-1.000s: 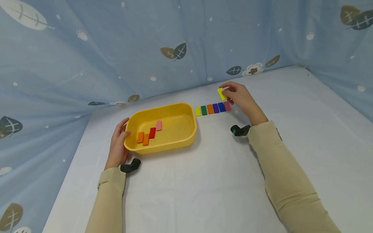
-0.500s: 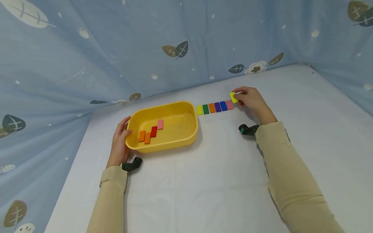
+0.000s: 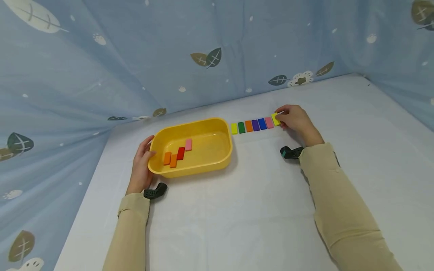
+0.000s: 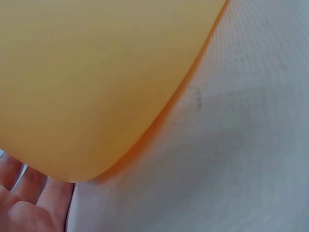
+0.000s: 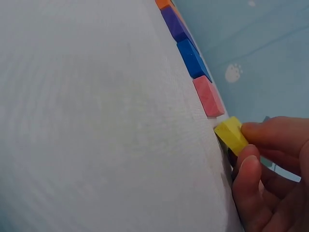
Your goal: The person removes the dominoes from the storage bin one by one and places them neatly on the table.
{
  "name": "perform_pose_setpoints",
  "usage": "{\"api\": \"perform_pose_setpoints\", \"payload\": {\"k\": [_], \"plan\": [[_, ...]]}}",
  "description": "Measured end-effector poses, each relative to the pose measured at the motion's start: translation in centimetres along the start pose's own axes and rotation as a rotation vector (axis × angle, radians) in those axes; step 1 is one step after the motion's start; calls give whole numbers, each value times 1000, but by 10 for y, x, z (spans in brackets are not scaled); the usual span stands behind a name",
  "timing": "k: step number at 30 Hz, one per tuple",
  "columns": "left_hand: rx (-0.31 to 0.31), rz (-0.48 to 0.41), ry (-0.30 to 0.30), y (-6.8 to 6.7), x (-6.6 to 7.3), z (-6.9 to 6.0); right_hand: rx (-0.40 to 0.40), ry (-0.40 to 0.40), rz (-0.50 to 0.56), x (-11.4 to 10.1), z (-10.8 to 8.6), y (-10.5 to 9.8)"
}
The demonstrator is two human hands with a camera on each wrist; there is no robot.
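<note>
My right hand (image 3: 297, 119) pinches a yellow wooden block (image 5: 231, 134) between thumb and fingers, at the right end of a row of coloured blocks. The pink block (image 5: 209, 96) lies just beside it, with a small gap between them in the right wrist view. Leftward from pink run a blue block (image 3: 262, 124), a purple block (image 3: 255, 125), an orange block (image 3: 249, 126), a green block (image 3: 241, 127) and another yellow block (image 3: 234, 128). My left hand (image 3: 140, 169) holds the left end of a yellow plastic basin (image 3: 200, 171), thumb at the rim and fingers along the outside.
Inside the basin lie two orange blocks (image 3: 173, 160), a red block (image 3: 181, 153) and a pink block (image 3: 188, 145). A white cloth (image 3: 237, 210) covers the table. Behind it hangs a blue leaf-print curtain (image 3: 162, 45).
My right hand has carried the yellow block rightward and down, from above the row to its right end beside the pink block. My left hand still holds the basin.
</note>
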State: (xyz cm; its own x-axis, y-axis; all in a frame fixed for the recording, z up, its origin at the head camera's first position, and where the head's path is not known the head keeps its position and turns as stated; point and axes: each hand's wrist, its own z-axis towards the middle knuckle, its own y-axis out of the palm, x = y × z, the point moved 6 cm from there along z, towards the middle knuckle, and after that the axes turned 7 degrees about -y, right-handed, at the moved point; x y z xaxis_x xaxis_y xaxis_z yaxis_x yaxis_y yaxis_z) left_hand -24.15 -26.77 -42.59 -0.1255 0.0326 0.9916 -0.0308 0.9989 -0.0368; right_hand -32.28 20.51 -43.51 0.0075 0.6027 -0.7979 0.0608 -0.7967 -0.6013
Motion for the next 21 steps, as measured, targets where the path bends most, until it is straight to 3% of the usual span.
{"api": "perform_pose_setpoints", "payload": {"k": [8,14,21], "plan": [[-9,-19,3,2,2,0,27,-1,-16,1,-1,-2],[-3,-17,-12,1,0,-1,-18,1,-100,1,-4,0],[-5,-15,1,-1,-1,-1,-16,-15,-157,-1,-1,1]]}}
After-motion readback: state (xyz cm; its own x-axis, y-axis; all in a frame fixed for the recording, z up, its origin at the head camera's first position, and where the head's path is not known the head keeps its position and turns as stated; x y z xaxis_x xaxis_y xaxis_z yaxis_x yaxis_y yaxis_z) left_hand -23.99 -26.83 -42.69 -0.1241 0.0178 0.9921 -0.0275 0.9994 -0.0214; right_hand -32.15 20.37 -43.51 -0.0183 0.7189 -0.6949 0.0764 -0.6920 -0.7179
